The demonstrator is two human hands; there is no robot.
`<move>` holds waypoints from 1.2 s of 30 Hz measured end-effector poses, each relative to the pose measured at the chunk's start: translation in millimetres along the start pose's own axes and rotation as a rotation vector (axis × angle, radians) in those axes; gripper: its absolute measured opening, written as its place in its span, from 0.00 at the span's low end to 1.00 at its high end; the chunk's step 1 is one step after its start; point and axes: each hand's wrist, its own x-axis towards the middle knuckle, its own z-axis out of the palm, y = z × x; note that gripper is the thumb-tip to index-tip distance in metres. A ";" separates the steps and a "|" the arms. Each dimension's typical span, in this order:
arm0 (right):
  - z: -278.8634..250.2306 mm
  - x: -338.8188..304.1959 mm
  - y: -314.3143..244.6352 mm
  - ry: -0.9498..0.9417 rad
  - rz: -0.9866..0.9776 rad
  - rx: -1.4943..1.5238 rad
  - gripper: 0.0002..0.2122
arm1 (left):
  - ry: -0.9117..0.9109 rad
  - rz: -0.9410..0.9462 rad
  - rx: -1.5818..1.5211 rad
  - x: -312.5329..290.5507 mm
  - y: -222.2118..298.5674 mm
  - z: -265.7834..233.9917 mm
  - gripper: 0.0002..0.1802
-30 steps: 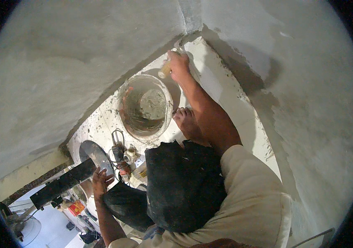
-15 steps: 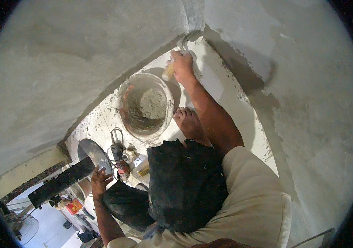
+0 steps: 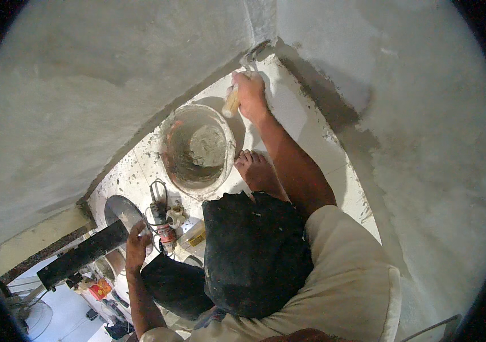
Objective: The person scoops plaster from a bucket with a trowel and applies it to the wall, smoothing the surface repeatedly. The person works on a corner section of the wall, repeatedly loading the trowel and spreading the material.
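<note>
Trowel (image 3: 231,105) points where grey walls (image 3: 112,85) meet speckled floor (image 3: 132,175).

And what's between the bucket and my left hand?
In the head view, a corded power tool lies between the bucket and your left hand, with a pale fitting just beside the tool.

Light moderate, uneven. Pale floor (image 3: 126,179) bright around the bucket (image 3: 177,145); bucket's shadow falls to its right, light evidently from its left. Cooler, bluish cast well below-left of bucket; small items (image 3: 100,289) there soft. Fisheye bows edges farthest from bucket; black vignette encloses view.
</note>
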 end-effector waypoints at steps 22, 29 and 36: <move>-21.2 38.0 31.5 -0.006 -0.007 0.021 0.07 | 0.284 0.119 -0.675 88.5 85.5 164.2 0.45; -5.6 5.5 24.4 0.098 0.095 0.182 0.07 | 0.284 0.144 -0.696 95.2 95.7 170.7 0.43; 10.8 -24.7 3.3 -0.054 0.063 0.088 0.10 | 0.273 0.120 -0.785 106.4 79.8 168.0 0.42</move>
